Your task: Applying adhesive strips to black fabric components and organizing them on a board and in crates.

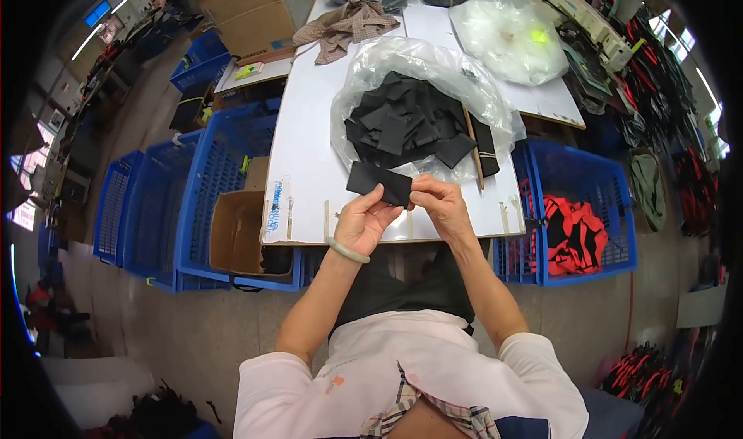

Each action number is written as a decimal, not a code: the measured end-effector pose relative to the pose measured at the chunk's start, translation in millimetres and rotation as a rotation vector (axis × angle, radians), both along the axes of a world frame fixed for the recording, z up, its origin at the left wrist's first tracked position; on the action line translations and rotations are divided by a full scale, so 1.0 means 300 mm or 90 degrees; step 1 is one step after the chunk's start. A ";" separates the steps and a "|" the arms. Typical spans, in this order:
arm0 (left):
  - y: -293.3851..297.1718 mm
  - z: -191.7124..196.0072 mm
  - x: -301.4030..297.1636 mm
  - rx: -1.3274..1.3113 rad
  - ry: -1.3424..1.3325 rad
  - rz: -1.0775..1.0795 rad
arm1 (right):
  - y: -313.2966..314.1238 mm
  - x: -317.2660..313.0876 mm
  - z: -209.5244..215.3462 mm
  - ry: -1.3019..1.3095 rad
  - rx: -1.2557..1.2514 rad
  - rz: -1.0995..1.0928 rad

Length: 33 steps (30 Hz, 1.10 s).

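A flat black strip of fabric (378,181) is held up over the near edge of the white table (306,141). My left hand (367,221), with a pale bangle at the wrist, pinches it from below between thumb and fingers. At its right end my right hand (443,207) grips the edge with thumb and fingertips. Just beyond both hands, a clear plastic bag (340,102) lies wide open. Many loose black fabric pieces (406,122) fill it in a heap.
A thin wooden stick (472,141) leans along the bag's right side. Blue crates (197,207) stand left of the table, one with a cardboard box (236,230). Another blue crate (625,242) on the right holds red and black fabric (574,234). A sewing machine (580,13) sits at the far right.
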State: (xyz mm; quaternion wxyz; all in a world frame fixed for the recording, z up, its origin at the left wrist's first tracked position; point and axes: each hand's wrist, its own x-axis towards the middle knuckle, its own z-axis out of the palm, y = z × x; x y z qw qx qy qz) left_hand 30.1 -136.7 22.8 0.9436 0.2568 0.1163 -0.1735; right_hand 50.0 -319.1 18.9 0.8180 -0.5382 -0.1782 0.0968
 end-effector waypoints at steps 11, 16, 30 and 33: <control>-0.097 -0.188 -0.024 -0.062 0.044 0.066 | 0.017 -0.003 -0.085 -0.242 -0.361 -0.192; -0.024 -0.140 -0.065 -0.080 0.088 0.100 | 0.137 -0.015 0.008 -0.259 -0.275 -0.200; -0.069 -0.094 0.006 0.675 -0.259 0.275 | 0.163 0.040 0.079 -0.432 -0.506 -0.240; -0.089 -0.104 0.019 0.655 -0.241 0.314 | 0.144 0.045 0.089 -0.446 -0.530 -0.222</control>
